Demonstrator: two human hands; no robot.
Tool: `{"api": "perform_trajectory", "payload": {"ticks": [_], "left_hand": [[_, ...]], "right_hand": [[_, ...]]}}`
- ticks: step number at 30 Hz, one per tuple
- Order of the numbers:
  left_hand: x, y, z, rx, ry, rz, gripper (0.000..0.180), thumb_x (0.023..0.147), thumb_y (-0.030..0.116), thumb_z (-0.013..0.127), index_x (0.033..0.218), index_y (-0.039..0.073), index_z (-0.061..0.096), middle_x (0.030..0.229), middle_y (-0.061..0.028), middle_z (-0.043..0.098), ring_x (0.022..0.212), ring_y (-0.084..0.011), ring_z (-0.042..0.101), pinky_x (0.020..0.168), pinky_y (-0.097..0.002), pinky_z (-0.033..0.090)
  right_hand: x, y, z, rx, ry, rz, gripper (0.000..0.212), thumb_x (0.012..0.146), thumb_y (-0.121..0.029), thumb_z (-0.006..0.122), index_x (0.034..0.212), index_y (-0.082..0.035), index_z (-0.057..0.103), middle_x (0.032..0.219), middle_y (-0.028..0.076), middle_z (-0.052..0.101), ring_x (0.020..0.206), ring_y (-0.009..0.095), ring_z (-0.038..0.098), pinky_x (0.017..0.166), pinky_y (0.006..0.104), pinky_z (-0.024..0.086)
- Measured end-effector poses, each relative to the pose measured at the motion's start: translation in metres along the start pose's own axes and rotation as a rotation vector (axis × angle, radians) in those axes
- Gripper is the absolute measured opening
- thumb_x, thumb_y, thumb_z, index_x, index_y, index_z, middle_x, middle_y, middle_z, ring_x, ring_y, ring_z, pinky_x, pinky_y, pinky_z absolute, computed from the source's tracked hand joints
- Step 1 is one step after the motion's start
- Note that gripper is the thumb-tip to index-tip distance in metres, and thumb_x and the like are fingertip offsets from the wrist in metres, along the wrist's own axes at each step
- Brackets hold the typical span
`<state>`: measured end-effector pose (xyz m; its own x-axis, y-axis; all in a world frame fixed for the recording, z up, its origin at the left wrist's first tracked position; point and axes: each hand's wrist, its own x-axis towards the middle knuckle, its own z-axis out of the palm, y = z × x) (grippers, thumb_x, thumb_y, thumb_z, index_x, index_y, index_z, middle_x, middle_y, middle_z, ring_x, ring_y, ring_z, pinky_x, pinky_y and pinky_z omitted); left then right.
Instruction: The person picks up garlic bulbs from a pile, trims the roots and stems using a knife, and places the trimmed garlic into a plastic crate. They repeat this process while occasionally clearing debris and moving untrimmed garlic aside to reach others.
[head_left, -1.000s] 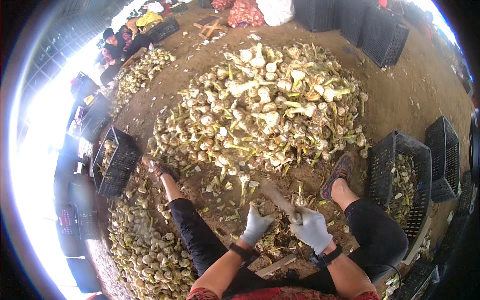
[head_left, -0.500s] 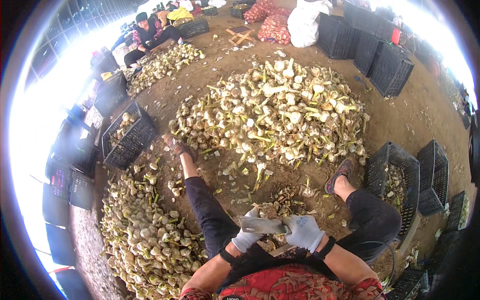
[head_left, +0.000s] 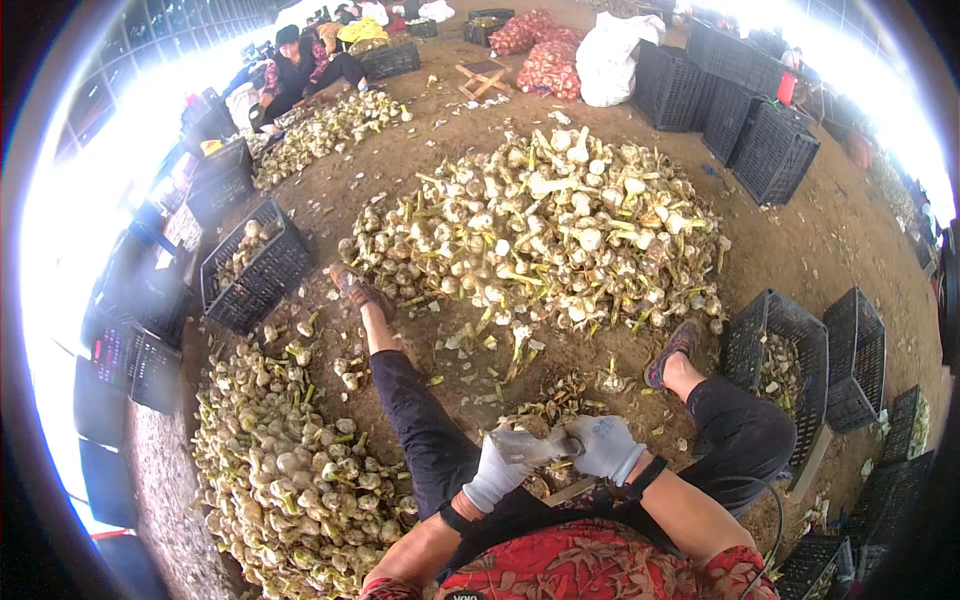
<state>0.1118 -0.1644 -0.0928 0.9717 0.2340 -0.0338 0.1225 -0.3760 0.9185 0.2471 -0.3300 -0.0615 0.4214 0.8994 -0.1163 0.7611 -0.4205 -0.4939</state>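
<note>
Since the picture half a second back the hands have drawn in closer over the lap, and the view has tipped so the big heap sits higher in frame. Left hand (head_left: 497,470) in a pale grey work glove is closed round a dusty grey-white garlic bulb (head_left: 528,445), held between the knees above a small litter of brown trimmings (head_left: 555,400). Right hand (head_left: 604,447), same glove, is curled tight against the bulb's end; it probably grips a small cutting tool (blade not discernible).

Risk: fingers of both hands sit touching at the bulb, so a slipped cut could catch the left glove; the dusty skin makes a poor grip likely.

Hidden: bulb's stem end, masked by the right glove. Black plastic lattice crate (head_left: 775,350) at right is partly screened by the knee. Large heap of untrimmed white garlic (head_left: 545,235) lies beyond the feet.
</note>
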Motion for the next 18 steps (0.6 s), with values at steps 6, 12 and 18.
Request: {"api": "perform_trajectory", "payload": {"ticks": [6, 12, 18], "left_hand": [[-0.030, 0.065, -0.040, -0.145, 0.209, -0.007, 0.036, 0.075, 0.009, 0.076, 0.103, 0.002, 0.054, 0.089, -0.0051, 0.064, 0.077, -0.0125, 0.062, 0.068, -0.0257, 0.054], [-0.012, 0.063, -0.073, -0.503, 0.260, -0.031, 0.045, 0.070, 0.011, 0.081, 0.105, 0.000, 0.056, 0.089, -0.0013, 0.061, 0.077, -0.0060, 0.057, 0.067, -0.0252, 0.049], [-0.011, 0.048, -0.058, 0.140, -0.008, 0.207, 0.035, 0.075, 0.014, 0.073, 0.108, 0.010, 0.061, 0.100, -0.0094, 0.063, 0.078, -0.0250, 0.065, 0.066, -0.0360, 0.054]], "right_hand": [[0.005, 0.085, 0.006, -0.196, -0.379, 0.477, 0.026, 0.081, -0.029, 0.059, 0.093, -0.008, 0.069, 0.091, 0.016, 0.070, 0.086, 0.033, 0.067, 0.074, 0.0442, 0.053], [0.019, 0.047, -0.027, 0.034, 0.106, 0.537, 0.032, 0.080, -0.030, 0.059, 0.099, -0.006, 0.068, 0.083, 0.019, 0.069, 0.081, 0.036, 0.067, 0.073, 0.0447, 0.052], [0.021, -0.028, -0.055, 0.434, -0.161, 0.190, 0.034, 0.072, -0.022, 0.061, 0.102, -0.006, 0.067, 0.075, 0.019, 0.065, 0.071, 0.034, 0.065, 0.066, 0.0413, 0.050]]}}
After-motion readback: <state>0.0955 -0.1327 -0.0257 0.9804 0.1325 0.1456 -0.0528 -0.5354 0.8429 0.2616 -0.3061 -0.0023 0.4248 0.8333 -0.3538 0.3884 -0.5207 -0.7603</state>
